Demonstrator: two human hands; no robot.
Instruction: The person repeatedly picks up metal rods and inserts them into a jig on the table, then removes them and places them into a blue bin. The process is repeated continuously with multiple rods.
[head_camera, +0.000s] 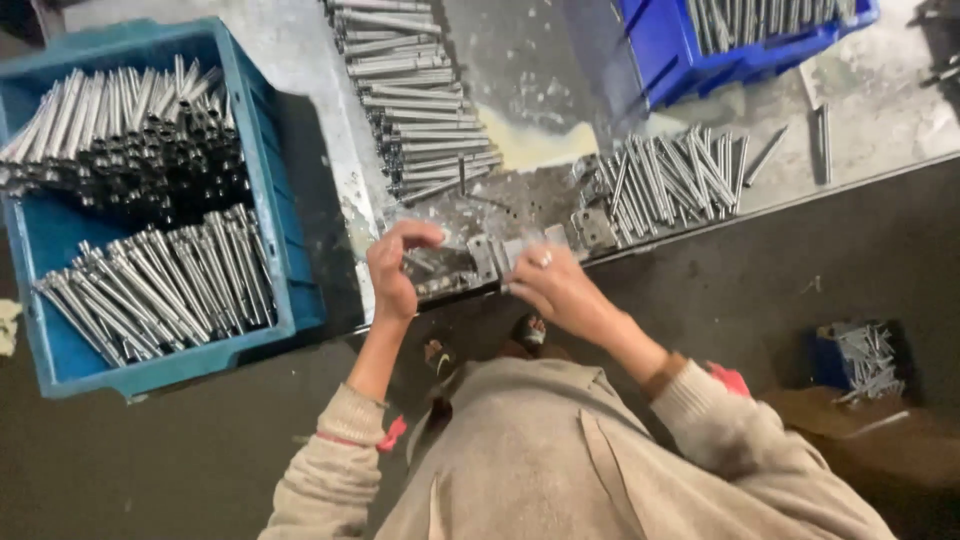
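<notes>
Both hands work at the bench (300, 60) edge: left hand (392, 272) pinches a small metal part (425, 262); right hand's (552, 285) fingers curl, contents unclear.

One view only, from the camera on my head. It looks steeply down over my chest and forearms onto the near edge of the tabletop (880, 120), close enough that my left hand (395, 268) and right hand (553, 285) sit near frame centre. The teal crate (270, 180) fills the left side, a blue bin (670, 50) is cut by the top edge, and dark floor (800, 260) runs below. No second view shares this scene.
</notes>
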